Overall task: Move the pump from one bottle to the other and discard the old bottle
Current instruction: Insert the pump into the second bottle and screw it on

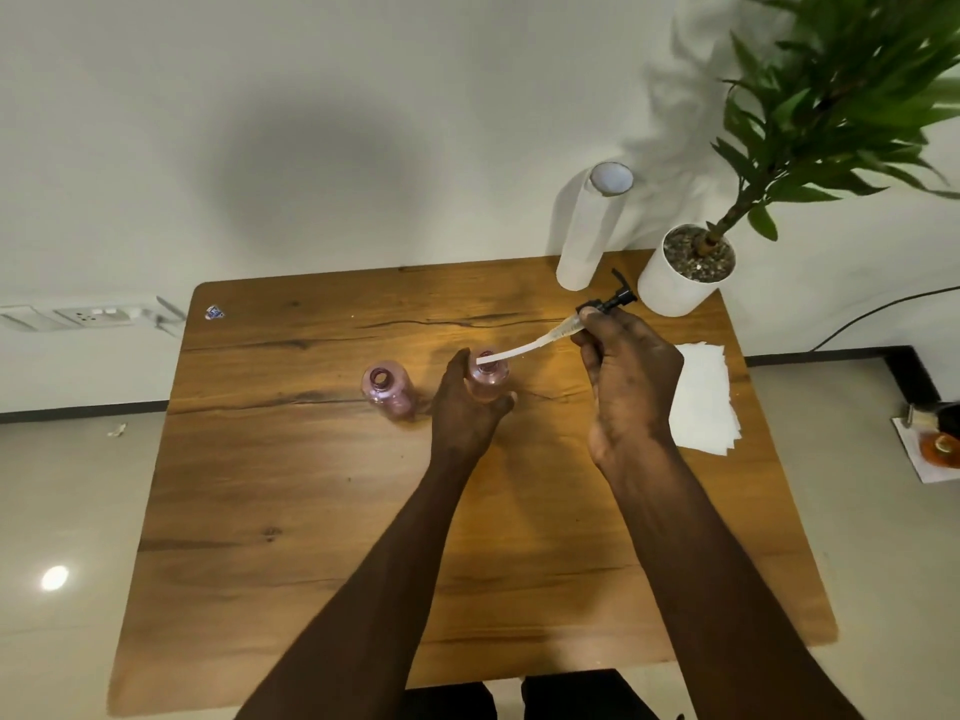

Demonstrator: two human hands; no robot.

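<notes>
The right hand [626, 376] grips the light pump [605, 305] at its rigid collar (dip tube [519, 350] flexes, probably slippery) while the left hand [464, 407] grips the pink bottle [490, 379] on the worktop [311, 485]

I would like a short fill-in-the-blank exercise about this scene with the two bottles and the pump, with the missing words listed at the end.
1. The right hand holds the black ____ with its white tube.
2. The left hand grips one of the ____ pink bottles.
3. The other bottle stands on the wooden table with its neck ____.
4. The potted plant stands in a ____ pot.

Missing words: pump; two; open; white
</notes>
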